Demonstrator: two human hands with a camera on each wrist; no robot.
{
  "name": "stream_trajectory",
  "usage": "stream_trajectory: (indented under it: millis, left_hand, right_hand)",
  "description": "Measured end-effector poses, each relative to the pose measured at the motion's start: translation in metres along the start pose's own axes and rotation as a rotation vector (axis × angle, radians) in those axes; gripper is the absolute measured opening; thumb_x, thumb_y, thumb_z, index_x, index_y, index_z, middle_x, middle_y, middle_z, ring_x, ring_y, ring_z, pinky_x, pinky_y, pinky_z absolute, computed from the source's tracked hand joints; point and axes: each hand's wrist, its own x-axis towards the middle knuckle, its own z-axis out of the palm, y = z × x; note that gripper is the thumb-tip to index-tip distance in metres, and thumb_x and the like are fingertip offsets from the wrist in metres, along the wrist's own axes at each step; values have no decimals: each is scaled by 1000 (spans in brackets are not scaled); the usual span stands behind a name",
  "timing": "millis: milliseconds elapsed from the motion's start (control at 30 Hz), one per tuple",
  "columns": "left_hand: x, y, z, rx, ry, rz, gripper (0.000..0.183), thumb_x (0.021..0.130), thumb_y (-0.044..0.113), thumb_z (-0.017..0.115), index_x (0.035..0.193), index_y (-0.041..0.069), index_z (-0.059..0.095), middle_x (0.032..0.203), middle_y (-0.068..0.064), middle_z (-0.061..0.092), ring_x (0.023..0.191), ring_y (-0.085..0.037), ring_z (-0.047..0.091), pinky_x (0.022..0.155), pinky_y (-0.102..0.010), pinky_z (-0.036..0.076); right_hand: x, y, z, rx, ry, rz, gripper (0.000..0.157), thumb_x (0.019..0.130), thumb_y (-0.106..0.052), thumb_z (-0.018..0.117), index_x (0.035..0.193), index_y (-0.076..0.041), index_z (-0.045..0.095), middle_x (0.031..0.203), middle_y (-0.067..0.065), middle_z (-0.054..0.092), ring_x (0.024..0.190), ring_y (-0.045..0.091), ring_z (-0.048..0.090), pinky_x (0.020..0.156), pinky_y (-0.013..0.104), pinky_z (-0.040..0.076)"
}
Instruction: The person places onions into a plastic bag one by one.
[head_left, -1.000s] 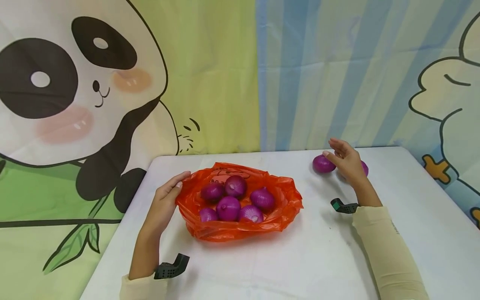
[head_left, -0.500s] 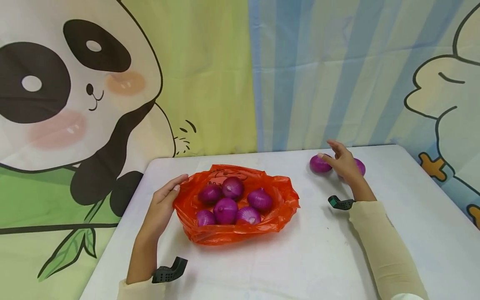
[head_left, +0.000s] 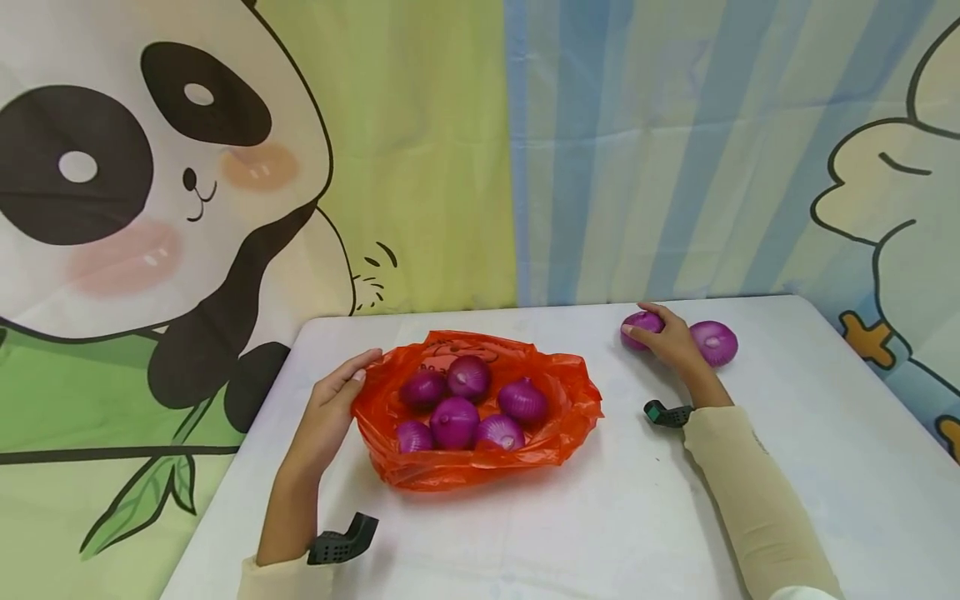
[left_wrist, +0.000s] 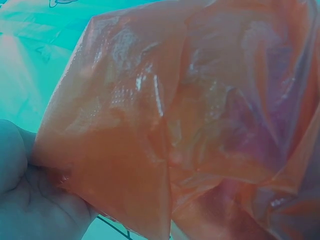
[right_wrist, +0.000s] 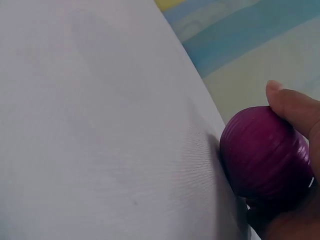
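An orange-red plastic bag (head_left: 480, 475) sits wide-mouthed on the table with several purple onions (head_left: 454, 422) inside. My left hand (head_left: 330, 408) pinches the bag's left rim between thumb and fingers. Close up in the left wrist view, the thin film of the bag (left_wrist: 115, 125) runs into that hand (left_wrist: 45, 200). At the far right of the table, my right hand (head_left: 671, 342) grips a purple onion (head_left: 640, 330), thumb on one side and fingers on the other. The right wrist view shows this onion (right_wrist: 265, 155) close to the tabletop; whether it touches is unclear.
One more purple onion (head_left: 714, 343) lies just right of my right hand. The white table (head_left: 570, 533) ends at a back edge against a printed cloth backdrop (head_left: 420, 167). Each wrist carries a small black camera mount (head_left: 343, 540).
My right hand has moved down and left from above the two loose onions and closed round the left one. The right onion is now uncovered. My left hand stays at the bag's rim.
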Motion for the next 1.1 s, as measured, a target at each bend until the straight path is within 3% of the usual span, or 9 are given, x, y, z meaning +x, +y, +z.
stream_trajectory:
  millis: [533, 800, 1100]
  left_hand:
    - [-1, 1, 0, -19, -13, 36, 44, 107, 24, 35, 147, 5, 42, 145, -9, 46, 133, -27, 43, 98, -22, 43]
    - [-1, 3, 0, -2, -4, 39, 45, 107, 25, 35, 147, 4, 41, 146, -10, 46, 134, -27, 41, 99, -21, 41]
    - [0, 2, 0, -22, -7, 38, 43, 107, 23, 35, 146, 6, 44, 145, -9, 47, 133, -26, 43, 100, -22, 42]
  right_hand:
    - [-9, -1, 4, -10, 3, 10, 78, 90, -50, 65, 151, -13, 35, 148, 30, 31, 132, 49, 33, 105, 58, 35]
    - [-19, -27, 4, 156, -34, -18, 79, 87, -51, 68, 151, -19, 37, 151, 24, 30, 133, 46, 31, 102, 58, 39]
    - [-28, -55, 1, 183, -71, -102, 72, 88, -47, 68, 149, -19, 40, 148, 23, 34, 131, 45, 32, 100, 60, 40]
